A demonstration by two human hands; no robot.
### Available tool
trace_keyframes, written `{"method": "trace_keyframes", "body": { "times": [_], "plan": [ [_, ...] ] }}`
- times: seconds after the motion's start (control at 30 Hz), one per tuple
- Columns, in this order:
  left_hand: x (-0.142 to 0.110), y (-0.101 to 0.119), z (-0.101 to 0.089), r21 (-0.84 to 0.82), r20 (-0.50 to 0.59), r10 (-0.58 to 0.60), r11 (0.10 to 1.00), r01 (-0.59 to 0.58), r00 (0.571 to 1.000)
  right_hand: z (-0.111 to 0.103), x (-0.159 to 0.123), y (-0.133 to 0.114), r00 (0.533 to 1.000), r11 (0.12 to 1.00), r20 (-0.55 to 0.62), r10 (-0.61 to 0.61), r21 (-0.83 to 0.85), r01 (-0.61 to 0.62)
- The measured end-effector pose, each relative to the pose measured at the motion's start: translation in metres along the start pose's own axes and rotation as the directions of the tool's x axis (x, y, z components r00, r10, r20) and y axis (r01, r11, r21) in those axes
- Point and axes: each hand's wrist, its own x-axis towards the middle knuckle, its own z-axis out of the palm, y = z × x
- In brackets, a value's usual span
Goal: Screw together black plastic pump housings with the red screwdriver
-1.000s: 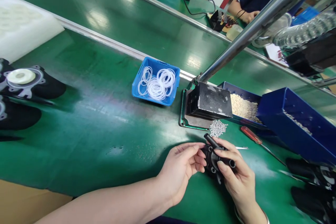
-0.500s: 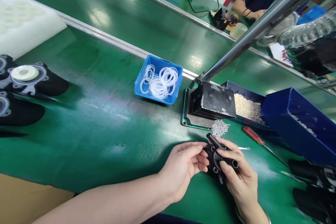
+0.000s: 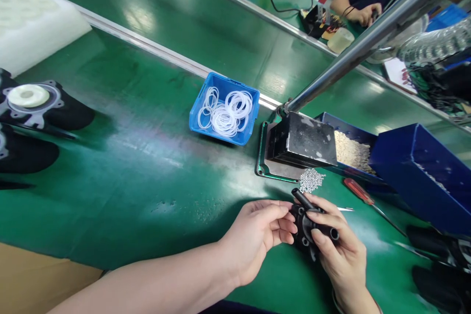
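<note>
My right hand (image 3: pixel 344 243) is wrapped round a black plastic pump housing (image 3: pixel 303 225) with two round pipe stubs and screw holes in its flange. One stub points up and left, the other toward me. My left hand (image 3: pixel 253 238) is at the housing's left edge, thumb and forefinger pinched together there; what they pinch, if anything, is hidden. Its other fingers curl beside the flange. Just beyond the housing lies a pile of small metal nuts (image 3: pixel 311 180) on the green work surface (image 3: pixel 147 225).
A blue bin (image 3: pixel 193 125) holds white sealing rings. Right of it stand a black block (image 3: pixel 307 140) on a stand base, a metal pole (image 3: pixel 342 49), dark blue bins (image 3: pixel 390 157) and a red-handled screwdriver (image 3: pixel 357 191). Black motor-like units (image 3: pixel 75 113) lie left. A co-worker's hand (image 3: pixel 366 14) shows across the bench.
The view has shifted slightly, so most things sit a little differently in the picture. My hands keep nearly the same hold on the pump housing. The co-worker's hand has moved.
</note>
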Motion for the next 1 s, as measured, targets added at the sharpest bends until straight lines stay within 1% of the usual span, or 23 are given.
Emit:
{"method": "trace_keyframes", "body": {
  "times": [0.23,0.33,0.5,0.6,0.73,0.8,0.87,0.9,0.97,1.0],
  "plan": [
    [-0.003,0.001,0.000,0.076,0.027,0.009,0.997,-0.011,1.000,-0.001,0.004,-0.002,0.999,0.999,0.022,-0.036,-0.031,0.037],
    [-0.005,0.000,0.003,0.179,-0.011,0.035,0.983,-0.033,0.999,-0.001,0.006,-0.002,0.998,0.999,0.037,-0.046,-0.026,0.047],
    [-0.010,-0.006,0.014,0.360,-0.083,0.105,0.930,-0.069,0.991,0.000,0.010,-0.005,0.997,0.998,0.061,-0.055,0.018,0.054],
    [-0.010,-0.013,0.020,0.388,-0.117,0.146,0.917,-0.090,0.982,0.002,0.014,-0.009,0.997,0.997,0.058,-0.055,0.049,0.052],
    [-0.009,-0.017,0.024,0.369,-0.180,0.154,0.926,-0.078,0.972,0.007,0.018,-0.013,0.996,0.992,0.038,-0.086,0.094,0.082],
    [-0.008,-0.016,0.025,0.383,-0.174,0.162,0.920,-0.084,0.971,0.008,0.020,-0.015,0.994,0.991,0.014,-0.108,0.082,0.106],
    [-0.008,-0.014,0.027,0.420,-0.134,0.156,0.904,-0.086,0.979,0.006,0.020,-0.018,0.991,0.991,0.010,-0.130,0.027,0.130],
    [-0.007,-0.013,0.027,0.440,-0.122,0.155,0.894,-0.087,0.980,0.002,0.021,-0.020,0.989,0.989,0.014,-0.145,-0.034,0.145],
    [-0.005,-0.012,0.028,0.474,-0.138,0.172,0.876,-0.088,0.975,-0.016,0.024,-0.022,0.987,0.968,-0.016,-0.161,-0.196,0.155],
    [-0.003,-0.011,0.027,0.485,-0.163,0.183,0.871,-0.082,0.970,-0.031,0.027,-0.021,0.985,0.950,-0.066,-0.157,-0.281,0.132]
  ]
}}
